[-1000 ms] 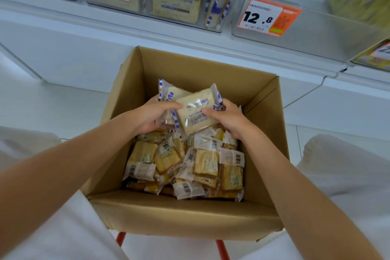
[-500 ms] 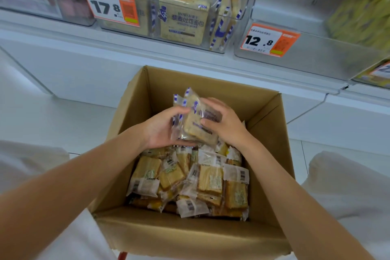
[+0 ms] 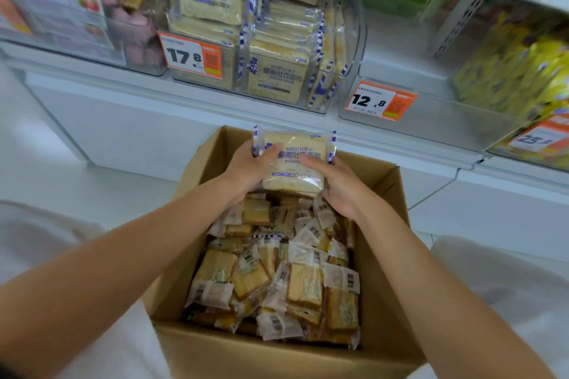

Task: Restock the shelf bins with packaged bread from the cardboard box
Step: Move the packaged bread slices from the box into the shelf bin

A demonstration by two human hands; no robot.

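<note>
A stack of packaged toast bread (image 3: 294, 163), pale with blue-striped wrapper edges, is held face up above the far end of the open cardboard box (image 3: 385, 243). My left hand (image 3: 249, 168) grips its left side, thumb on top. My right hand (image 3: 338, 184) grips its right side from below and beside. Several small wrapped bread slices (image 3: 277, 274) fill the box beneath. Straight ahead, a clear shelf bin (image 3: 345, 71) holds the same toast packs, standing upright behind a 17.8 price tag (image 3: 192, 57).
To the right, a clear bin (image 3: 431, 120) with a 12.8 tag (image 3: 380, 100) shows bare floor at its front, with yellow packs (image 3: 517, 71) further right. Pink-wrapped goods (image 3: 92, 9) fill the left bin. White shelf ledge (image 3: 123, 83) runs below the bins. My white-clothed knees flank the box.
Both hands have lifted the toast packs out of the box's pile and turned them face up, moving toward the shelf. My view has tilted upward to show more of the bins.
</note>
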